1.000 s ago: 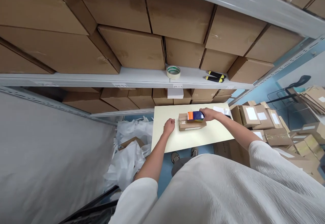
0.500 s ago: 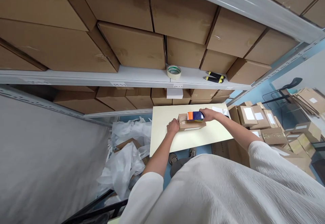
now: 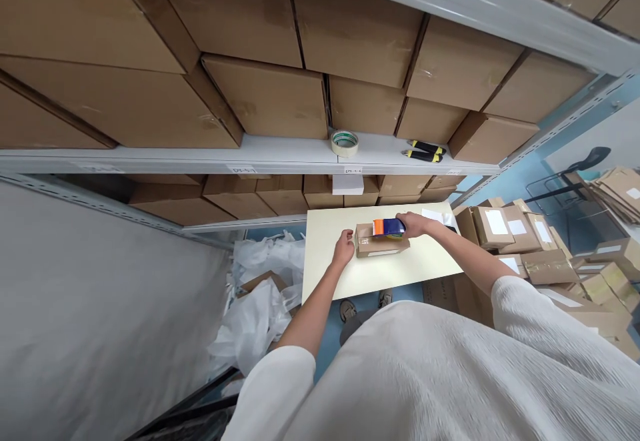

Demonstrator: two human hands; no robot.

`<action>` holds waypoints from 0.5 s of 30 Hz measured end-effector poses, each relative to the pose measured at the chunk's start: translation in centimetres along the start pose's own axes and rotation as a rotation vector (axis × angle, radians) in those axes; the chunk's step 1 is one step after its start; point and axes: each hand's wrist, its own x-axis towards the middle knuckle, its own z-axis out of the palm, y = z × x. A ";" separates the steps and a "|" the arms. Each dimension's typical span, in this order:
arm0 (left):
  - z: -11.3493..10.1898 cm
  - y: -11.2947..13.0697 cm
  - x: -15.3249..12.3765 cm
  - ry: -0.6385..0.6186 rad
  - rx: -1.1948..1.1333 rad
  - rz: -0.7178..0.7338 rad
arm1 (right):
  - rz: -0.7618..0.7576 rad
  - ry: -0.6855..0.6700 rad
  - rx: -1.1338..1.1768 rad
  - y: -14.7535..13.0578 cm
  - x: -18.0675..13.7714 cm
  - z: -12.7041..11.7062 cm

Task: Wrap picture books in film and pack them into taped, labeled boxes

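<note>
A small cardboard box (image 3: 383,245) lies on the pale yellow tabletop (image 3: 325,277), with clear tape showing at its left end. My right hand (image 3: 413,225) grips a blue and orange tape dispenser (image 3: 389,227), which rests over the top of the box. Just left of the box is my left hand (image 3: 345,247), its fingers apart and slightly curled, holding nothing. The dispenser hides part of the box's top.
A tape roll (image 3: 345,143) and yellow-black cutters (image 3: 424,151) lie on the shelf (image 3: 280,151) beyond the table. Labelled cartons (image 3: 493,225) are piled at the right. White plastic wrapping (image 3: 255,324) heaps at the left, and white paper (image 3: 433,215) lies on the table.
My left hand has come off the box's left end and its fingers have opened. My right hand keeps the dispenser on the box. The view has shifted slightly.
</note>
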 end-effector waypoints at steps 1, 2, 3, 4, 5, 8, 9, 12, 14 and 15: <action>-0.1 0.2 0.0 0.000 0.050 0.053 | 0.000 0.002 0.001 0.0 0.0 0.1; -0.2 0.5 0.0 -0.009 0.111 0.116 | 0.001 0.008 0.002 0.1 0.0 0.1; -0.2 0.7 0.1 -0.033 0.179 0.183 | 0.005 0.015 0.004 0.1 0.1 0.2; -0.1 1.0 0.1 -0.072 0.248 0.243 | 0.011 0.025 0.008 0.2 0.1 0.3; 0.0 1.3 0.3 -0.118 0.315 0.287 | 0.015 0.033 0.015 0.2 0.1 0.4; 0.4 1.8 0.8 -0.244 0.471 0.320 | 0.000 0.050 0.043 0.3 0.0 0.7; 0.5 1.8 1.0 -0.270 0.501 0.314 | -0.014 0.061 0.050 0.4 -0.1 0.8; 0.6 1.4 1.7 -0.303 0.536 0.296 | -0.062 0.112 0.068 0.6 -0.7 1.2; 0.7 1.0 1.9 -0.312 0.531 0.287 | -0.080 0.136 0.087 0.8 -1.2 1.5; 0.8 0.8 2.0 -0.316 0.527 0.283 | -0.083 0.143 0.096 0.9 -1.4 1.6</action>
